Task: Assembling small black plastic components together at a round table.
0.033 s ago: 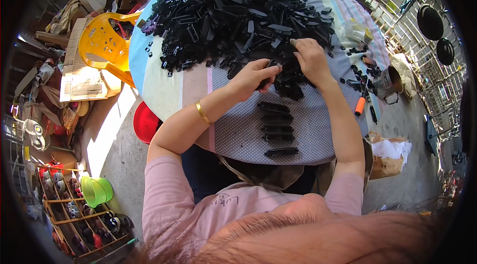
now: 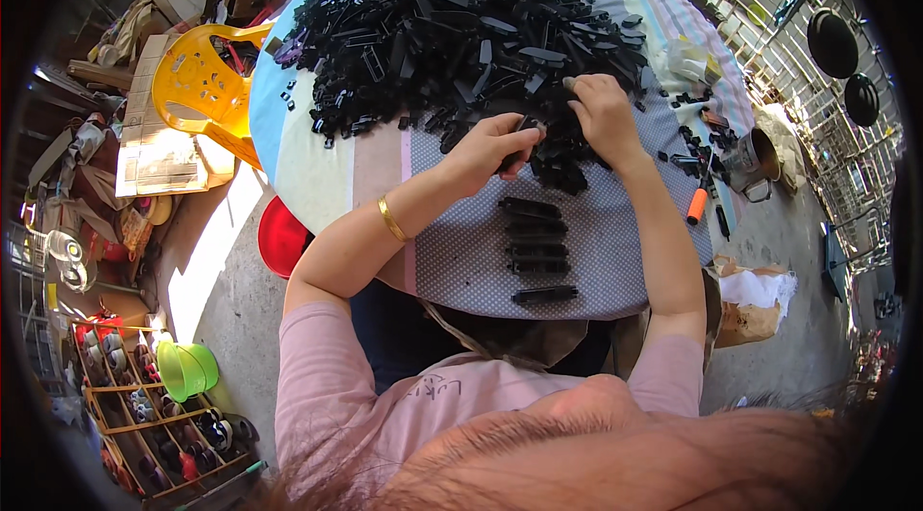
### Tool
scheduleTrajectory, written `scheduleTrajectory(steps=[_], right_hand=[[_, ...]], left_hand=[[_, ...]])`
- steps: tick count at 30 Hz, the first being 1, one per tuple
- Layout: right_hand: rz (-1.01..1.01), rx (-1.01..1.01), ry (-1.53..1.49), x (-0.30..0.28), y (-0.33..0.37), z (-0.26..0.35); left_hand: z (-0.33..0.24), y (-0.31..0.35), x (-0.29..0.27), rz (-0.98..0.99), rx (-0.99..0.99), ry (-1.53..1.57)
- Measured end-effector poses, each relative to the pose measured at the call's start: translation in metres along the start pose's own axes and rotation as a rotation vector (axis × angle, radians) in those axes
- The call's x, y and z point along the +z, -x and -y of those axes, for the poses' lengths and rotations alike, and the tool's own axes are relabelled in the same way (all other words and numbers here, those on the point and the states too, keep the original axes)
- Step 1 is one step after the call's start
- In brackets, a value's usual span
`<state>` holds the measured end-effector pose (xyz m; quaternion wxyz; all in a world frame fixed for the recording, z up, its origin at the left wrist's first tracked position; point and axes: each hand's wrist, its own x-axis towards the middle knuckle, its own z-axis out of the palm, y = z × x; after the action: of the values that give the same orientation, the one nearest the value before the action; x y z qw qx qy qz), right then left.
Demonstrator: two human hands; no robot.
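My left hand [image 2: 492,153] is closed around a black plastic piece [image 2: 511,161], held over the near edge of a large heap of black plastic parts [image 2: 413,40]. To its right, my right hand [image 2: 606,115] reaches into the heap with bent fingers. One of its fingertips looks grey, and what lies between the fingers is too dark to make out. Below my hands, several long black plastic pieces [image 2: 538,249] lie in a column on the dotted tablecloth [image 2: 461,251]. A smaller clump of black parts [image 2: 560,171] sits just under my right hand.
Toward the table's right edge lie an orange-handled tool [image 2: 697,206], a metal mug [image 2: 753,160], small loose black parts [image 2: 685,163] and a clear plastic bag [image 2: 687,59]. A yellow chair [image 2: 207,78] and a red bucket [image 2: 281,237] stand by the left side.
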<state>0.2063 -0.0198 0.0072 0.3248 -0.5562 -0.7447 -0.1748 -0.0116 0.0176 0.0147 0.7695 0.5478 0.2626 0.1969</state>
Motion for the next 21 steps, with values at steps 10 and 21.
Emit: scheduleTrajectory(steps=[10, 21], right_hand=[[-0.077, 0.470, -0.531, -0.019, 0.005, 0.014], [0.310, 0.563, -1.102, -0.037, 0.006, 0.053]], left_hand=[[-0.010, 0.028, 0.012, 0.644, 0.627, -0.980], [-0.005, 0.013, 0.002, -0.039, 0.705, -1.102]])
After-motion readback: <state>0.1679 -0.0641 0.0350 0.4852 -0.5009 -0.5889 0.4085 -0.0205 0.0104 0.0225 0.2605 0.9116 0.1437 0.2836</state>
